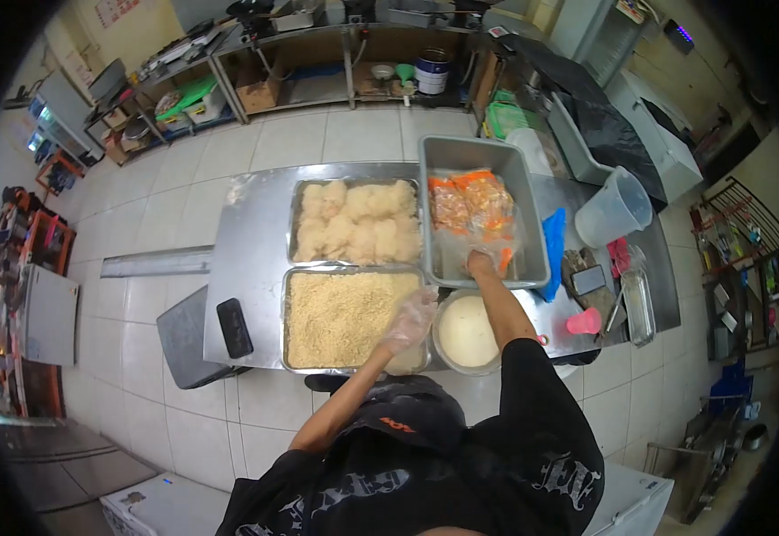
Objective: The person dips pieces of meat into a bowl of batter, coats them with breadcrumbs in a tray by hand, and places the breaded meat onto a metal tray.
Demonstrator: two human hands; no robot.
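My left hand (410,323), in a clear plastic glove, is over the right edge of a metal tray of breadcrumbs (340,313). Its fingers look stretched out, with nothing seen in them. My right hand (479,261) reaches into the near end of a grey plastic tub (537,210). Clear plastic lies around its fingers, which are hidden; whether this is a glove or a bag I cannot tell. Just beyond are orange-and-clear bags of food (471,201). Beneath my right forearm stands a bowl of pale batter (465,330). Crumb-coated pieces (353,221) fill the far metal tray.
On the steel table's left lies a black phone (234,328). To the right are a blue plastic bag (553,255), a clear pitcher (613,210), a pink cup (583,322), another phone (589,280) and a narrow metal tray (638,308). Shelved counters run along the back.
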